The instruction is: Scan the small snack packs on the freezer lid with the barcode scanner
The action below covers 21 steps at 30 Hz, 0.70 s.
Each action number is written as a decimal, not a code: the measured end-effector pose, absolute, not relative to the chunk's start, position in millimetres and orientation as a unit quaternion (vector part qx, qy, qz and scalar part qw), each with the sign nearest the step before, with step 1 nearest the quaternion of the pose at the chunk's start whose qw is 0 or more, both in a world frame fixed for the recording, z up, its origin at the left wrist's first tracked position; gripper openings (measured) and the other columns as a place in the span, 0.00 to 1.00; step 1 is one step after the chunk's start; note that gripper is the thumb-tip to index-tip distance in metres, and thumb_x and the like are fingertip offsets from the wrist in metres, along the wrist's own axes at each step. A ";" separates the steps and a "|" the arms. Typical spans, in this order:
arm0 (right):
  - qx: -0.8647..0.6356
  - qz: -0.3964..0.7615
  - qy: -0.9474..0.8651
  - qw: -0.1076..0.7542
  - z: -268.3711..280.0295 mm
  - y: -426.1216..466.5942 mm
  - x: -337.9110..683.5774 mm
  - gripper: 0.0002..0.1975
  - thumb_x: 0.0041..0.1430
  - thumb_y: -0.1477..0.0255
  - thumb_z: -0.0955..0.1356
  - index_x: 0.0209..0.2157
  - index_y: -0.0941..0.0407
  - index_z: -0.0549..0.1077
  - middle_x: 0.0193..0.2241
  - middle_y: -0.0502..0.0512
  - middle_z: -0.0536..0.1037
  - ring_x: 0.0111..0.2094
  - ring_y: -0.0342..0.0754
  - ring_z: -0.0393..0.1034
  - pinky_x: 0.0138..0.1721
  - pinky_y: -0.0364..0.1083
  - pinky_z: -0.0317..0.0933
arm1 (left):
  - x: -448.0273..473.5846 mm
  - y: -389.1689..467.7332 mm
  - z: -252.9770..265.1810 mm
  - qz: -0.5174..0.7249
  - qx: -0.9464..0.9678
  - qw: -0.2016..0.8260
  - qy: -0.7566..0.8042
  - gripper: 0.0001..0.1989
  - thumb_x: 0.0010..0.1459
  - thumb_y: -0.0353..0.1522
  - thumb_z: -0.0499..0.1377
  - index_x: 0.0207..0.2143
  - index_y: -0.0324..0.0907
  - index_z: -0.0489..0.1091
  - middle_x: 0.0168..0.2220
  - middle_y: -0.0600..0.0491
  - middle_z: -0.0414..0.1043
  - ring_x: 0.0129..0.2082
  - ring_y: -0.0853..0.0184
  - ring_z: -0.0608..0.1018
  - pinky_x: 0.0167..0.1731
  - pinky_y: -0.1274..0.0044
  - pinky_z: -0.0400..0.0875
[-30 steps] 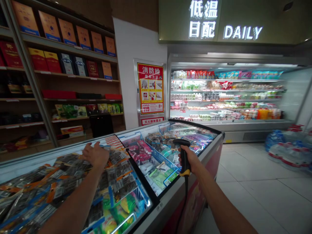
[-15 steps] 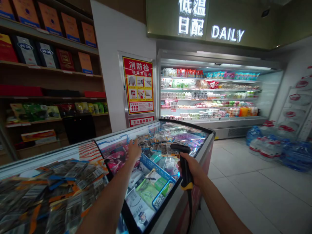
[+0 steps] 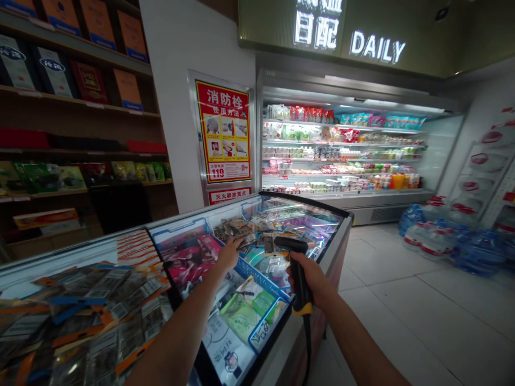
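Note:
My right hand [image 3: 311,279] is wrapped around the handle of a black and yellow barcode scanner [image 3: 300,273], its cable hanging down. The scanner head points left above the chest freezer [image 3: 338,252]. Inside the freezer, my left hand [image 3: 229,256] has its fingers closed at the near edge of a brownish flat packet [image 3: 242,230], among similar packets; the fingertips are partly hidden. Below that hand runs a blue plastic basket [image 3: 263,277] with a green and white bag [image 3: 247,303] in it. Pink bags [image 3: 189,262] lie just to the left.
Many clear packets with orange and blue edges [image 3: 88,316] are heaped at the left. Shelves of boxes [image 3: 92,80] stand behind. A lit open fridge [image 3: 341,145] is at the back; bundled water bottles [image 3: 436,238] stand on the floor at right.
My left hand has moved right and slightly down, from above the pink bags to the brownish packets. The scanner stays in my right hand, shifted slightly left as the view turns.

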State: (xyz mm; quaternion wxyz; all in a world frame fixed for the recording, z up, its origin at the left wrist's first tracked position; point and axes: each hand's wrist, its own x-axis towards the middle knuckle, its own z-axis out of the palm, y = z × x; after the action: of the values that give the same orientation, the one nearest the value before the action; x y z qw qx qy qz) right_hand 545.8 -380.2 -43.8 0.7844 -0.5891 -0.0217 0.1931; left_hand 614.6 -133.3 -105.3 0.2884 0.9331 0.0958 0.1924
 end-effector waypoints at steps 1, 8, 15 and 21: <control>-0.588 0.194 -0.022 0.785 -42.0 -380.0 542.3 0.11 0.48 0.64 0.62 0.28 0.58 0.63 0.14 0.47 0.65 0.12 0.39 0.58 0.11 0.39 0.53 | 608.2 -136.9 -104.4 0.183 0.938 0.283 0.080 0.24 0.47 0.21 0.50 0.47 0.47 0.64 0.52 0.53 0.57 0.48 0.69 0.65 0.47 0.80 0.57; -0.585 0.182 -0.035 0.790 -32.5 -387.2 524.6 0.11 0.48 0.63 0.62 0.27 0.58 0.62 0.14 0.46 0.65 0.12 0.39 0.58 0.12 0.39 0.54 | 585.9 -152.4 -91.9 0.196 0.930 0.272 0.152 0.20 0.51 0.35 0.51 0.45 0.35 0.64 0.48 0.42 0.62 0.49 0.61 0.63 0.48 0.72 0.55; -0.589 0.180 -0.031 0.787 -32.4 -399.0 520.5 0.12 0.47 0.63 0.62 0.27 0.59 0.63 0.14 0.47 0.65 0.12 0.39 0.58 0.11 0.39 0.54 | 601.6 -169.8 -90.0 0.221 0.875 0.340 0.265 0.30 0.43 0.32 0.58 0.51 0.43 0.56 0.42 0.43 0.67 0.46 0.50 0.65 0.44 0.60 0.54; -0.585 0.189 -0.036 0.788 -31.2 -397.8 516.7 0.13 0.46 0.63 0.63 0.29 0.58 0.63 0.15 0.47 0.66 0.12 0.39 0.59 0.12 0.39 0.55 | 605.6 -156.3 -91.7 0.211 0.819 0.457 0.276 0.21 0.42 0.25 0.58 0.42 0.38 0.63 0.36 0.47 0.70 0.39 0.62 0.72 0.37 0.75 0.64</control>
State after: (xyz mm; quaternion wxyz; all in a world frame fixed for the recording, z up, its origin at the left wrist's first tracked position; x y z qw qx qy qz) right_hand 516.7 -397.8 -31.2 0.7880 -0.5849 -0.0357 0.1887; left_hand 605.6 -156.3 -91.7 0.4574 0.8186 0.2761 0.2109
